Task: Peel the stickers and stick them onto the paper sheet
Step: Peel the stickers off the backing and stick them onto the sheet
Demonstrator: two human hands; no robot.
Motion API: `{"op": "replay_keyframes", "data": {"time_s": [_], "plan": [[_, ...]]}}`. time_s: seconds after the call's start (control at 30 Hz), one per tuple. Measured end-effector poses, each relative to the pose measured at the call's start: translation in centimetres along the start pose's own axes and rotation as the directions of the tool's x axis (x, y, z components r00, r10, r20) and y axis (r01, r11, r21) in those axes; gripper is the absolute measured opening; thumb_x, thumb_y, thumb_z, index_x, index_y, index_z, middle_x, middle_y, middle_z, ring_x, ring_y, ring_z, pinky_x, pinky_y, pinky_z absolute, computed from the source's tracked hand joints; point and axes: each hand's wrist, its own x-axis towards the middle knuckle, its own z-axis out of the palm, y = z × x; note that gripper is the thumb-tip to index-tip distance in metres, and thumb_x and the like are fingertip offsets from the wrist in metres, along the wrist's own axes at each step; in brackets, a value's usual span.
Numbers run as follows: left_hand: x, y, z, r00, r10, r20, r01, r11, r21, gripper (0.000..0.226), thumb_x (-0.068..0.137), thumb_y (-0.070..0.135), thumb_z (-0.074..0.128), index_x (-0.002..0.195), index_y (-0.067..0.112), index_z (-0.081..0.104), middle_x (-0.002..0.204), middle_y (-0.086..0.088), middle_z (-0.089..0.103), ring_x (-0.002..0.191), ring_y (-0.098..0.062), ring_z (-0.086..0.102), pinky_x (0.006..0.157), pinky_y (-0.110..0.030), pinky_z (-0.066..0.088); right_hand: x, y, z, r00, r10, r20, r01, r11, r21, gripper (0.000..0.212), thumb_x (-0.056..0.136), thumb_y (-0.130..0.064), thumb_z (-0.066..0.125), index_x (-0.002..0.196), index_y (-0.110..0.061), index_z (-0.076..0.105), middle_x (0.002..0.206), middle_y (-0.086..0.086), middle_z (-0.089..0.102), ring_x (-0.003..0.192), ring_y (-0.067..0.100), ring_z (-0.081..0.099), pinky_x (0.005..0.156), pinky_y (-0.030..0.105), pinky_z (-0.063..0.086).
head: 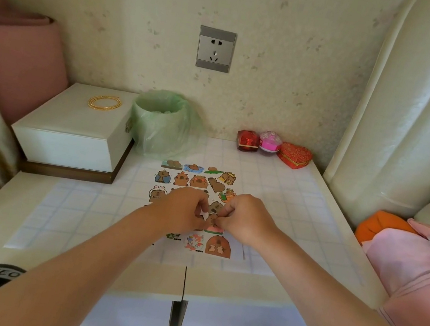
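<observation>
Stickers fill the sticker sheet point(196, 181), which lies on the gridded paper point(70, 209) right under both my hands. My right hand point(248, 220) is curled, thumb and forefinger pinching a small brown sticker point(213, 217) near the middle of the sheet. My left hand point(184, 209) sits just beside it, almost knuckle to knuckle, fingers bent down onto the sheet next to that sticker; I cannot tell whether they pinch the sheet or only press on it. More rows of stickers show beyond my fingertips and a few nearer my wrists. Beyond my left hand stands a white box point(69, 134) with gold bangles point(104, 102) on its lid, and a bin point(157, 124) lined with a green bag just beside it. Beyond my right hand, well apart, three small red and pink gift boxes point(271, 146) sit in a row by the wall.
</observation>
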Motion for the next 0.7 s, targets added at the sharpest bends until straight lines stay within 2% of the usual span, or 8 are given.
{"op": "replay_keyframes", "data": {"time_s": [0.17, 0.3, 0.37, 0.4, 0.47, 0.53, 0.6, 0.7], "plan": [[-0.3, 0.1, 0.1, 0.999, 0.049, -0.023, -0.048, 0.999, 0.010, 0.028, 0.083, 0.032, 0.076, 0.106, 0.023, 0.063, 0.096, 0.005, 0.062, 0.085, -0.013, 0.056, 0.071, -0.025, 0.045, -0.3, -0.3, -0.3, 0.998, -0.038, -0.052, 0.029, 0.984, -0.173, 0.004, 0.079, -0.033, 0.076, 0.078, -0.030, 0.078, 0.087, -0.007, 0.073, 0.087, 0.017, 0.065, 0.070, 0.030, 0.053], [-0.6, -0.1, 0.2, 0.988, 0.143, -0.057, -0.139, 0.988, 0.065, 0.022, 0.087, 0.030, 0.072, 0.108, 0.025, 0.069, 0.108, 0.005, 0.063, 0.097, -0.014, 0.058, 0.083, -0.029, 0.050, -0.4, -0.1, -0.4, 0.986, -0.101, -0.130, 0.051, 0.939, -0.340, 0.029, 0.080, -0.048, 0.073, 0.094, -0.022, 0.075, 0.094, -0.001, 0.073, 0.090, 0.022, 0.067, 0.067, 0.030, 0.050], [-0.5, -0.4, 0.5, 0.982, 0.185, -0.036, -0.180, 0.978, 0.106, 0.024, 0.088, 0.034, 0.070, 0.112, 0.028, 0.070, 0.110, 0.004, 0.060, 0.102, -0.017, 0.056, 0.088, -0.036, 0.049, -0.5, 0.5, -0.7, 0.984, -0.085, -0.157, 0.026, 0.938, -0.345, 0.046, 0.076, -0.056, 0.075, 0.102, -0.017, 0.071, 0.097, 0.000, 0.072, 0.092, 0.023, 0.067, 0.070, 0.032, 0.052], [-0.3, -0.6, 0.6, 0.978, 0.207, -0.029, -0.202, 0.970, 0.134, 0.026, 0.089, 0.036, 0.068, 0.115, 0.029, 0.071, 0.111, 0.004, 0.059, 0.103, -0.018, 0.055, 0.089, -0.038, 0.048, -0.5, 0.8, -0.8, 0.985, -0.080, -0.151, 0.028, 0.947, -0.319, 0.047, 0.076, -0.057, 0.076, 0.101, -0.018, 0.072, 0.096, 0.000, 0.072, 0.091, 0.023, 0.067, 0.073, 0.033, 0.054], [-0.2, -1.0, 0.8, 0.966, 0.257, -0.023, -0.248, 0.950, 0.191, 0.028, 0.092, 0.036, 0.065, 0.120, 0.030, 0.071, 0.114, 0.006, 0.058, 0.107, -0.018, 0.053, 0.091, -0.038, 0.047, -0.8, 1.3, -0.9, 0.987, -0.126, -0.103, 0.093, 0.955, -0.281, 0.033, 0.081, -0.052, 0.074, 0.098, -0.024, 0.073, 0.094, -0.004, 0.070, 0.089, 0.019, 0.066, 0.074, 0.034, 0.055], [-0.1, -1.3, 1.2, 0.946, 0.323, -0.028, -0.305, 0.917, 0.259, 0.028, 0.096, 0.036, 0.060, 0.122, 0.031, 0.070, 0.121, 0.009, 0.058, 0.112, -0.017, 0.051, 0.091, -0.036, 0.046, -1.3, 1.5, -0.7, 0.972, -0.231, -0.044, 0.206, 0.926, -0.315, 0.020, 0.089, -0.042, 0.068, 0.103, -0.028, 0.074, 0.101, -0.007, 0.064, 0.093, 0.017, 0.063, 0.075, 0.034, 0.053], [-0.3, -1.7, 1.6, 0.921, 0.389, -0.036, -0.354, 0.871, 0.341, 0.029, 0.098, 0.038, 0.054, 0.121, 0.031, 0.070, 0.123, 0.010, 0.057, 0.113, -0.016, 0.049, 0.086, -0.035, 0.048, -1.8, 1.9, -0.4, 0.947, -0.322, 0.007, 0.304, 0.887, -0.347, 0.022, 0.095, -0.033, 0.058, 0.111, -0.028, 0.072, 0.112, -0.007, 0.059, 0.099, 0.018, 0.060, 0.076, 0.034, 0.051], [-0.4, -2.4, 2.1, 0.875, 0.478, -0.077, -0.398, 0.801, 0.448, 0.038, 0.095, 0.042, 0.041, 0.111, 0.028, 0.073, 0.112, 0.008, 0.062, 0.101, -0.018, 0.055, 0.069, -0.041, 0.054, -2.2, 2.5, 0.2, 0.912, -0.404, 0.065, 0.393, 0.823, -0.409, 0.028, 0.100, -0.024, 0.049, 0.116, -0.026, 0.072, 0.122, -0.005, 0.055, 0.104, 0.023, 0.055, 0.069, 0.033, 0.045]]}}
